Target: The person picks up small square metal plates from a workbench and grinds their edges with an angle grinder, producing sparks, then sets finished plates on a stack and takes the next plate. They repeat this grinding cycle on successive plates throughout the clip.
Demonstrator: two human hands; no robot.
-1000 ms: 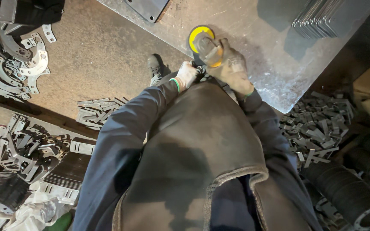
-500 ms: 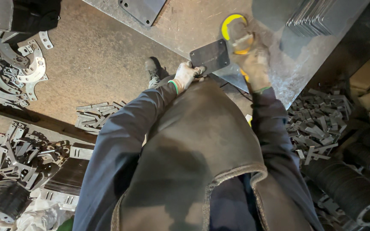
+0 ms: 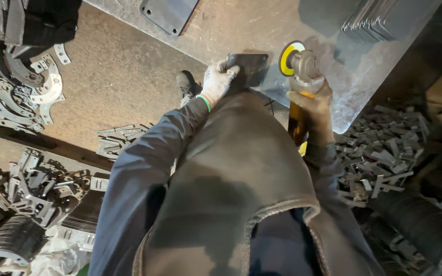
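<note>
Head view: left hand (image 3: pixel 216 82), in a pale work glove, fingers clamped on the near edge of a small dark metal plate (image 3: pixel 249 67) lying at the edge of the steel workbench (image 3: pixel 241 25). Right hand (image 3: pixel 313 105), dark-gloved, fingers wrapped tight round the body of an angle grinder (image 3: pixel 300 76); its yellow-rimmed disc sits just beside the plate's right edge. Another dark plate (image 3: pixel 170 13) rests farther up the bench. Stamped metal brackets (image 3: pixel 26 87) heaped on the floor at left, scrap strips (image 3: pixel 384 153) at right.

Two gloved hands, one grinder, two plates

One angle grinder (image 3: pixel 299 82); one dark plate (image 3: pixel 249 68) being held, a second flat plate (image 3: pixel 170 13) on the steel table (image 3: pixel 241 25); one stack of sheets (image 3: pixel 379 20); one shoe (image 3: pixel 185 84).
</note>
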